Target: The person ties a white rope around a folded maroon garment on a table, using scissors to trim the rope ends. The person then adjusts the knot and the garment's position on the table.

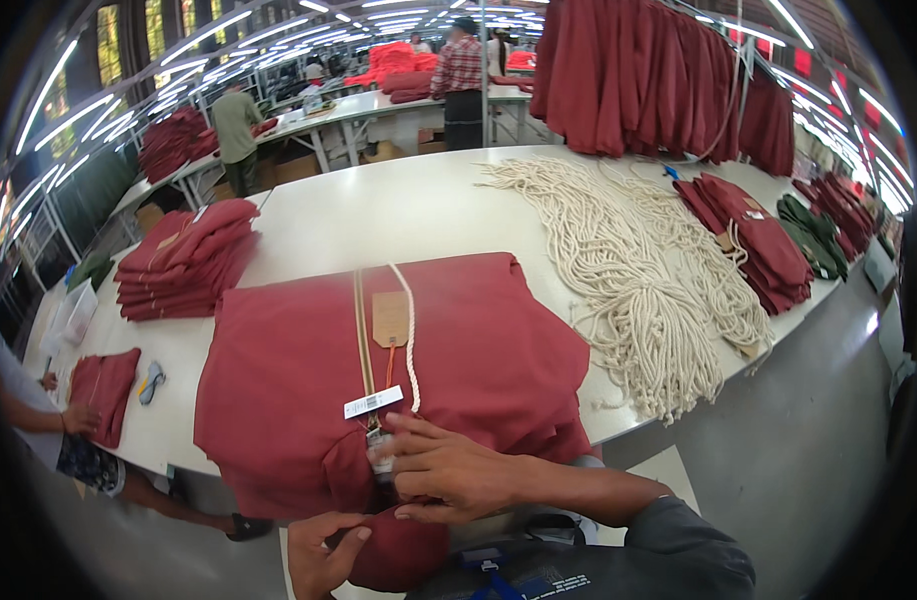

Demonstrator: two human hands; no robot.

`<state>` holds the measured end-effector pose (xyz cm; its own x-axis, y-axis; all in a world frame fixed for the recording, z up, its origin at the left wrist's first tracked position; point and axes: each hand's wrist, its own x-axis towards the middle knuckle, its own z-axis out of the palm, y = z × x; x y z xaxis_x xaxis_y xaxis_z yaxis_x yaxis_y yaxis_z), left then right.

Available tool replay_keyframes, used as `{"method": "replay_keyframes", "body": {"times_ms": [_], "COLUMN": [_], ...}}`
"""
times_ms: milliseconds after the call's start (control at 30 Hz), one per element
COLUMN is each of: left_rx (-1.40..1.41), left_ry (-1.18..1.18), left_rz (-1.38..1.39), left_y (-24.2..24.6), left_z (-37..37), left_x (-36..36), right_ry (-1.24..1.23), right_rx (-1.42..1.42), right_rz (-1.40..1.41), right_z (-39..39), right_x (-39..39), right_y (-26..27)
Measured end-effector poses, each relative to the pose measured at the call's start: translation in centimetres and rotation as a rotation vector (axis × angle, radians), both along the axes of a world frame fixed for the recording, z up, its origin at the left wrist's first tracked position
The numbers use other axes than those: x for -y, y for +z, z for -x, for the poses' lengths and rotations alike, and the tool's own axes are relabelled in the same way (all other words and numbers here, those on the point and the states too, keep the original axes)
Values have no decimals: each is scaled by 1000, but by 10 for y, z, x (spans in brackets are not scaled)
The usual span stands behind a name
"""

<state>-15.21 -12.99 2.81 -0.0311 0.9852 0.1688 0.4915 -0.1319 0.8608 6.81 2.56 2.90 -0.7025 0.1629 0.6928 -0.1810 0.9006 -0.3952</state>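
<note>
A dark red garment (278,360) with a zipper (361,322) lies on the white table in front of me, over its near edge. A brown card tag (391,319), a white label (373,403) and a cream cord (411,345) lie along the zipper. Low in the view, my left hand (327,551) pinches the near red fabric (402,551) between thumb and fingers. My right hand (451,469) is just to its right, over the neck opening; its thumb is at the fabric and its other fingers are spread. Whether it grips the cloth is unclear.
Cream cords (638,292) lie in a large bundle at the right, beside folded red garments (758,240). Another folded stack (188,262) stands at the left, near grey snips (151,382). A person's hand (81,420) rests on red cloth there. Red garments (638,75) hang beyond the table.
</note>
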Motion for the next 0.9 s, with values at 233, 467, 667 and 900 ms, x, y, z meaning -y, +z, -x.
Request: {"method": "replay_keyframes", "body": {"times_ms": [233,467,667,900], "left_rx": [6,-20,185,170], "left_ry": [-13,-95,102,7], "left_rz": [-5,-13,-33,88], "left_y": [5,-8,-16,-11], "left_z": [15,-4,-21,4], "left_x": [5,-19,-37,-23], "right_ry": [-38,-101,-34,-66], "right_rx": [144,45,239,202], "right_rz": [176,220,424,372], "right_z": [-9,14,1,-23], "right_x": [0,18,9,-9], "right_y": [-8,-16,-10,-7]}}
